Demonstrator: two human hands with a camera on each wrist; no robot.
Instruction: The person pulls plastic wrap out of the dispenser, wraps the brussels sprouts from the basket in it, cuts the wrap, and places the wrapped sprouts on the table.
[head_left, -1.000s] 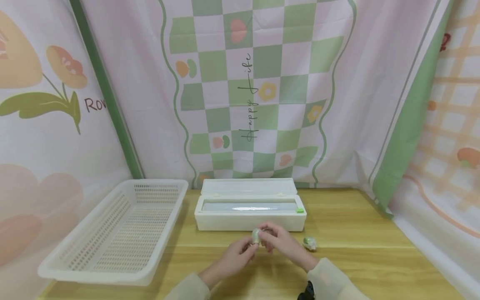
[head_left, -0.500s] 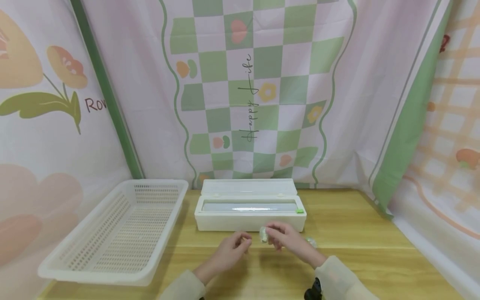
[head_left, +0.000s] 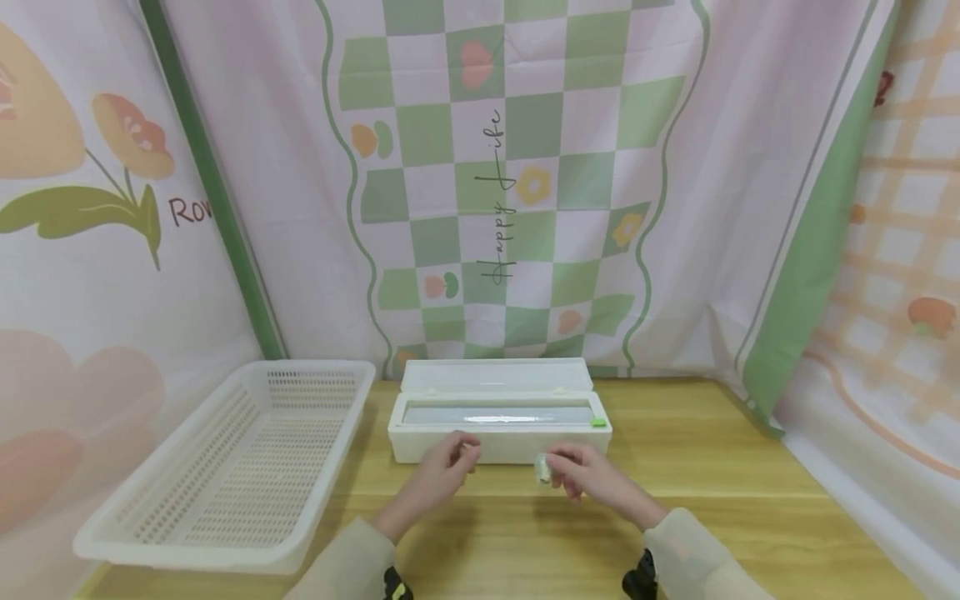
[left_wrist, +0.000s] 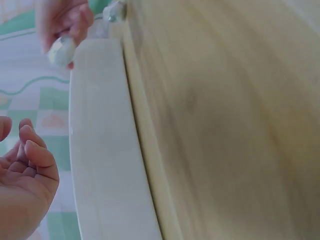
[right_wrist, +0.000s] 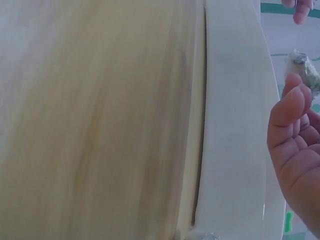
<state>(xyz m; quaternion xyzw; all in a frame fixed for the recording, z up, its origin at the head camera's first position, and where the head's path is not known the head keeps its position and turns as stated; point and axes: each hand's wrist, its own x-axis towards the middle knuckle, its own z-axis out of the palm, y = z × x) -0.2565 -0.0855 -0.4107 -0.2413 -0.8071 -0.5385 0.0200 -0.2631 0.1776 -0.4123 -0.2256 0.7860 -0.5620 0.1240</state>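
My right hand (head_left: pixel 588 473) pinches a small pale green-and-white lump wrapped in clear film (head_left: pixel 543 469) between thumb and fingers, just in front of the white box. The same wrapped lump (right_wrist: pixel 304 70) shows above the fingertips in the right wrist view; what is inside cannot be told. My left hand (head_left: pixel 438 471) hovers at the box's front left, fingers loosely curled, holding nothing. A long white cling film dispenser (head_left: pixel 435 446) stands with its lid raised and film across its opening. A second wrapped lump (left_wrist: pixel 115 11) lies on the table beyond the right hand, hidden in the head view.
A large white plastic basket (head_left: pixel 300 500) with slotted walls stands at the left. A green slide cutter (head_left: pixel 597 422) sits at the dispenser's right end. The wooden table (head_left: pixel 735 467) is bounded by patterned curtains (head_left: pixel 525 208) at the back and sides.
My left hand has let go of the wrapped lump and moved left and away toward the dispenser. My right hand has drawn the lump slightly right, covering the second one.
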